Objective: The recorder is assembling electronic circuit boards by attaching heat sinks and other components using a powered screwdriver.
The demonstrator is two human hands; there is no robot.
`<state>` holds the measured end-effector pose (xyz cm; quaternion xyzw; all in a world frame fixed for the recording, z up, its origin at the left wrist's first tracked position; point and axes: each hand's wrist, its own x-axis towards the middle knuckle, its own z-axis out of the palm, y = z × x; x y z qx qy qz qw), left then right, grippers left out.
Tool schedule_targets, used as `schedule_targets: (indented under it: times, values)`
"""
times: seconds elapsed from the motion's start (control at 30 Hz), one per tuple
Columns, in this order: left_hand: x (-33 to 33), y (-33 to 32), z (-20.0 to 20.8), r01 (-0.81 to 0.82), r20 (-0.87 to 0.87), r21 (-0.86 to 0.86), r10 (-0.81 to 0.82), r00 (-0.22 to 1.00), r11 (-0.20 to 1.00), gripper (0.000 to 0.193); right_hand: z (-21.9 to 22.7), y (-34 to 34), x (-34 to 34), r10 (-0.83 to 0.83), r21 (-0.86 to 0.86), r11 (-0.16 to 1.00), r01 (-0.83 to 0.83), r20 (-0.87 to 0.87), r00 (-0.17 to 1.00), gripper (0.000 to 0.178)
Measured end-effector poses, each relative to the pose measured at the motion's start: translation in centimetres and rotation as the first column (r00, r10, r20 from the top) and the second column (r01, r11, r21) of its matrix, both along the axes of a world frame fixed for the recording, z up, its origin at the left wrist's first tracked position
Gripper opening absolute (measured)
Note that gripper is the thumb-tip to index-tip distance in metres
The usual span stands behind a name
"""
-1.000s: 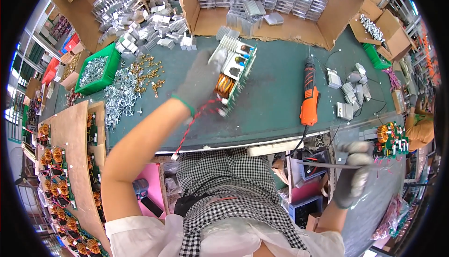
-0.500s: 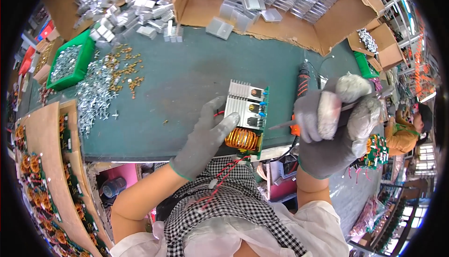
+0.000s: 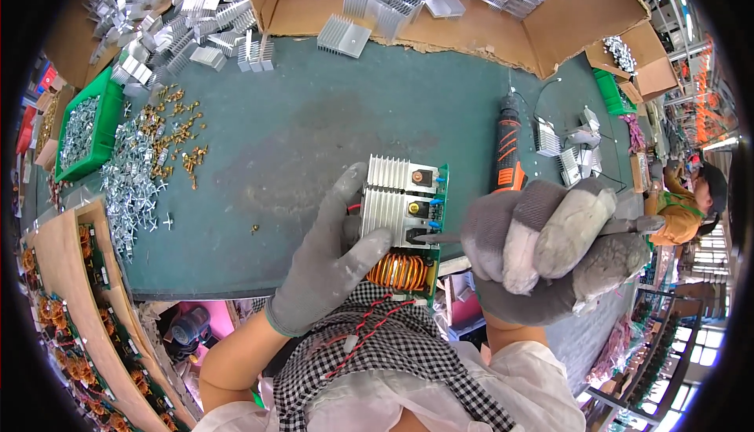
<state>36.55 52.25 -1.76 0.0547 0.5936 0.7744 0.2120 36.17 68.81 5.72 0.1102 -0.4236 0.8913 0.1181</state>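
Observation:
My gloved left hand (image 3: 323, 263) grips a green circuit board (image 3: 433, 275) by its left side, fingers behind and thumb on the front. On the board are finned aluminium heat sinks (image 3: 383, 210), black transistors with brass-coloured screws, and a copper toroidal coil (image 3: 399, 272). Red wires (image 3: 363, 330) hang from its lower end over the checked apron. My gloved right hand (image 3: 554, 251) is closed around a slim pointed metal tool (image 3: 446, 238); its exact kind is hidden by the fingers. The tool's tip is at the lowest transistor (image 3: 416, 236); contact cannot be told.
An electric screwdriver (image 3: 509, 145) lies beyond my right hand. Loose screws (image 3: 133, 173) and a green bin (image 3: 106, 129) are at the left. Heat sinks are heaped by a cardboard box (image 3: 503, 43) at the back. A wooden rack (image 3: 75, 275) of boards stands at the near left.
My right hand has moved left and down, bringing the tool's tip from beside the board onto the transistor area. The board has shifted slightly left and down in view.

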Motion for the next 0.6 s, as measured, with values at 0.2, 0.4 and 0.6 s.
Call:
schedule_targets:
  times: [0.2, 0.4, 0.6]
  values:
    - [-0.6, -0.1, -0.5, -0.067, -0.123, -0.118, 0.052, 0.991, 0.991, 0.056, -0.4, 1.6, -1.1, 0.223, 0.229, 0.955, -0.189, -0.132, 0.966, 0.056]
    - [0.1, 1.1, -1.1, -0.162, 0.073, 0.08, 0.156, 0.985, 0.984, 0.05, -0.4, 0.2, -0.8, 0.347, 0.424, 0.885, -0.194, -0.321, 0.881, 0.029]
    - [1.3, 2.7, -0.5, -0.232, 0.023, 0.034, 0.231, 0.973, 0.972, 0.052, -1.7, 0.5, 1.3, 0.063, 0.193, 0.981, -0.002, -0.311, 0.948, 0.021]
